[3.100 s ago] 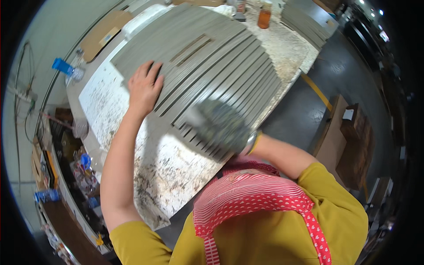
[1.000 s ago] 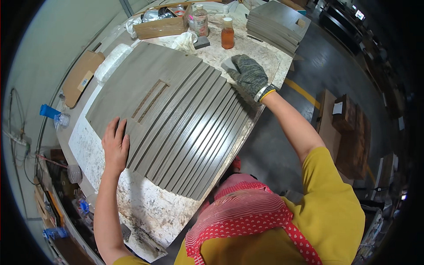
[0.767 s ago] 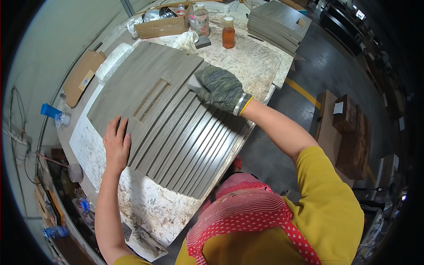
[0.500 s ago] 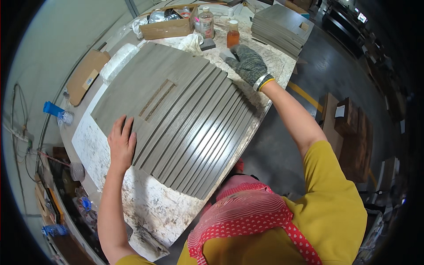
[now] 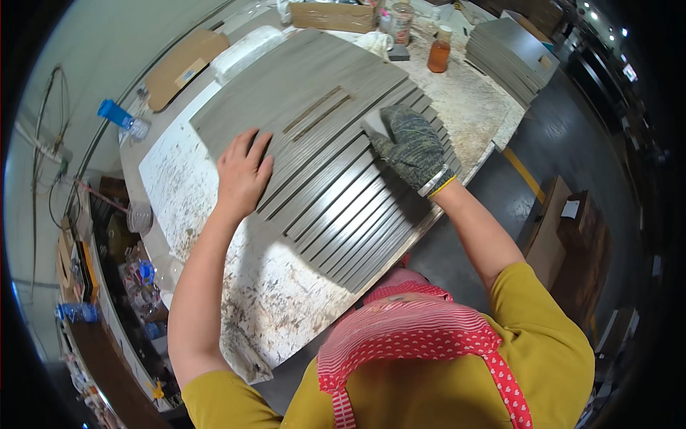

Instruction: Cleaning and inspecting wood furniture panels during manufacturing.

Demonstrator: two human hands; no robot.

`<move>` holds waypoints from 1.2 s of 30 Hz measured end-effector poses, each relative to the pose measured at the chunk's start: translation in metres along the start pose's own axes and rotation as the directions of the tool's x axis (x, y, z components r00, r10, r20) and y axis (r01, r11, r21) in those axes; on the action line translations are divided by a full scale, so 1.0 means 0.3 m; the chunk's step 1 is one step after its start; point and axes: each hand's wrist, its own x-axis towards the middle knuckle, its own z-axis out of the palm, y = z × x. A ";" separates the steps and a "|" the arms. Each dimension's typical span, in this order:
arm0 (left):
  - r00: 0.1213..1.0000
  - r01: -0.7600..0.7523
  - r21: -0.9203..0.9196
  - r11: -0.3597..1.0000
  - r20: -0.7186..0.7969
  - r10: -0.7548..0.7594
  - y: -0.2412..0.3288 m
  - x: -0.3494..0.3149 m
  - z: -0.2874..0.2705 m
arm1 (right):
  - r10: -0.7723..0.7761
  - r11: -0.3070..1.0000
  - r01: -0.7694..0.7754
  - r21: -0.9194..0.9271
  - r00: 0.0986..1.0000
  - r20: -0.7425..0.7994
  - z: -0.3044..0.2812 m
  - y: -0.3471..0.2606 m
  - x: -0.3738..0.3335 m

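Observation:
Several grey wood-grain panels (image 5: pixel 314 68) lie fanned over one another across the table in a stepped row. The top panel has two narrow brown slots (image 5: pixel 321 114) side by side. My left hand (image 5: pixel 244 171) is bare, its fingers stretched out flat over the left edge of the panels. My right hand (image 5: pixel 413 146), in a dark grey knitted glove, is above the right part of the stepped panels. Between its thumb and fingers is a small whitish pad (image 5: pixel 373 124), partly hidden by the glove; I cannot make out its material.
A bottle of amber liquid (image 5: pixel 439 50), a dark block (image 5: pixel 399 53), a white rag (image 5: pixel 375 44) and a cardboard box (image 5: pixel 332 17) stand beyond the panels. Another panel stack (image 5: pixel 504 61) is at the far right. A blue-topped bottle (image 5: pixel 123 119) sits at the left edge.
My right hand has come from the tabletop beside the amber bottle back over the stepped panels, carrying the whitish pad. My left hand stays at the panels' left edge. The view has shifted.

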 end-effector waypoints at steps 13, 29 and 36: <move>0.985 -0.093 -0.153 0.984 0.130 0.113 -0.090 0.018 -0.048 | -0.400 0.869 0.335 0.364 0.909 0.117 0.063 -0.451 -0.099; 0.990 -0.123 -0.113 0.986 0.052 0.129 -0.096 0.005 -0.029 | -0.717 0.696 0.718 0.002 0.695 0.049 0.083 -0.359 -0.008; 0.987 -0.095 -0.062 0.994 0.121 0.102 -0.083 0.007 -0.034 | -0.250 0.965 0.263 0.003 0.913 0.322 0.028 -0.175 0.068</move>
